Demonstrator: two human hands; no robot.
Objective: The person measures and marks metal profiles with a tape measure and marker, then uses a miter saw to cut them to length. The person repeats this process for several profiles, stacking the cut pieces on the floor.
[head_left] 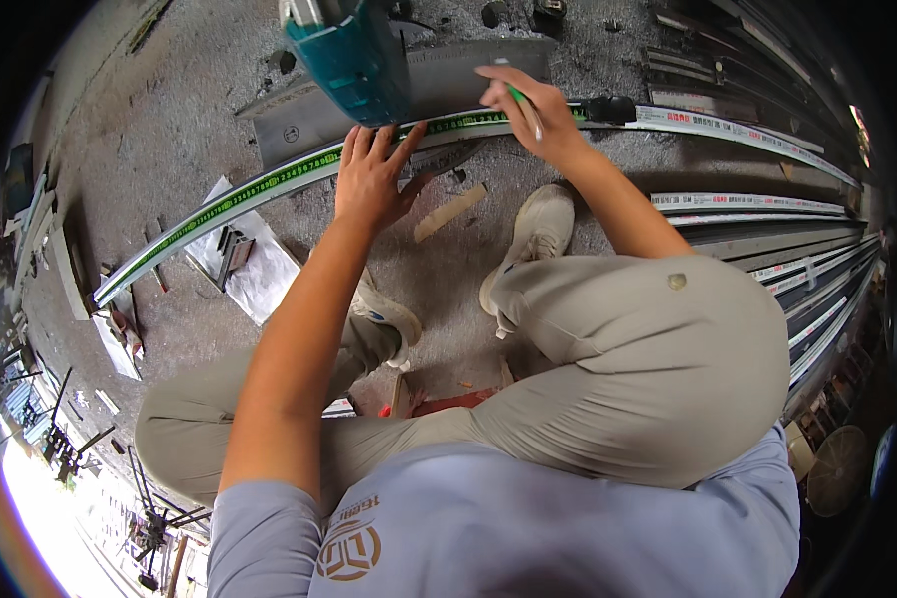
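A long narrow profile bar point(747, 131) with printed film lies across the floor in front of me. A green tape measure blade point(269, 185) is stretched along it, with its dark case point(610, 109) toward the right. My left hand point(377, 177) rests on the blade and bar with its fingers spread. Above the bar, my right hand point(536, 112) grips a slim white-and-green pen point(521, 106). The pen's tip is too small to make out. A teal machine housing point(347, 65) stands just beyond my left hand and hides part of a grey metal plate point(473, 72).
More film-covered profile bars point(757, 205) are stacked at the right. A wooden strip point(449, 212) lies between my shoes. White sheets point(259, 269) with small metal pieces lie to the left. Dark metal stands point(149, 528) are at the lower left.
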